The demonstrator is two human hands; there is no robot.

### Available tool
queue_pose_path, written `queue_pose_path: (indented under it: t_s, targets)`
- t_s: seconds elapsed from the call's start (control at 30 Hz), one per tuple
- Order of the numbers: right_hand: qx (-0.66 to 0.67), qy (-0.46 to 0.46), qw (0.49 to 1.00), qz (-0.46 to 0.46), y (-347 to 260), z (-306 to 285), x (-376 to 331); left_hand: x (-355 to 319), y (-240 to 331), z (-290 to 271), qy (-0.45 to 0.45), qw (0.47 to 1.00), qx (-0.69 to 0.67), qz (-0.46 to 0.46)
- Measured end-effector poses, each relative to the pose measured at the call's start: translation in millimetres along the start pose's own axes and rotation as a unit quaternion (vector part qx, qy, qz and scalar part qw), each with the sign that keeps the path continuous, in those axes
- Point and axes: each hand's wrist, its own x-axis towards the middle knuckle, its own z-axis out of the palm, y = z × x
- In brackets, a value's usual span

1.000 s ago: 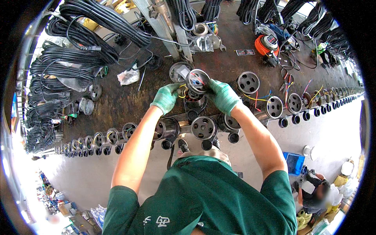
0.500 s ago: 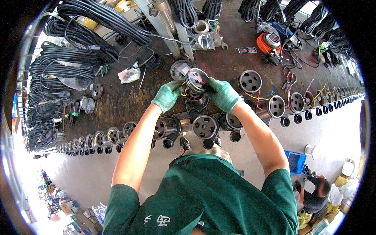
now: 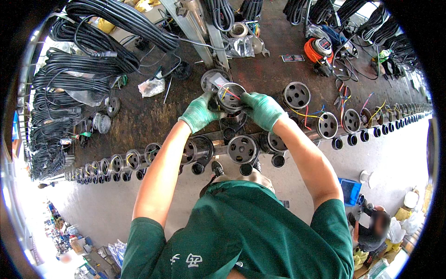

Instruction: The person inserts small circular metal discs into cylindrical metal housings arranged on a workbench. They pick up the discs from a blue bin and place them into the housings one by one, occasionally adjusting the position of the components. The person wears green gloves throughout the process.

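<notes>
Between my gloved hands is a round metal housing part with red and yellow wires showing inside its rim. My left hand is closed on its left side, the fingertips partly hidden. My right hand grips the right side, thumb along the rim. The part sits over a dark motor body standing on the bench; whether they are fully joined is hidden. Just behind lies a grey disc with a pale label. A similar round cover with holes rests to the right.
A long row of motor housings lines the front bench edge. Coiled black cables crowd the left, near a metal post. Pliers, a wrench and an orange cable coil lie beyond. Another person sits lower right.
The round part has come down and levelled over the motor body. My left hand has closed in on its side, and the yellow wire by those fingers no longer shows there.
</notes>
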Motion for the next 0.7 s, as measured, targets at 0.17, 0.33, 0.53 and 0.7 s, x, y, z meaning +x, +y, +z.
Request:
queue_pose_path:
  t_s: [0.17,0.33,0.53,0.7]
  targets:
    - [-0.072,-0.074,0.995,0.005,-27,-19,1,-9,-28,-8,-0.002,0.994,0.113,-0.011]
    - [-0.089,-0.083,0.992,-0.016,-30,-15,-2,-10,-21,0,-0.048,0.994,0.058,-0.084]
    - [-0.135,-0.1,0.986,0.0,-29,-15,-3,-14,-32,5,0.014,0.997,0.049,0.055]
    - [-0.108,-0.061,0.992,0.009,-23,-2,-1,-5,-3,15,0.029,0.985,0.165,0.045]
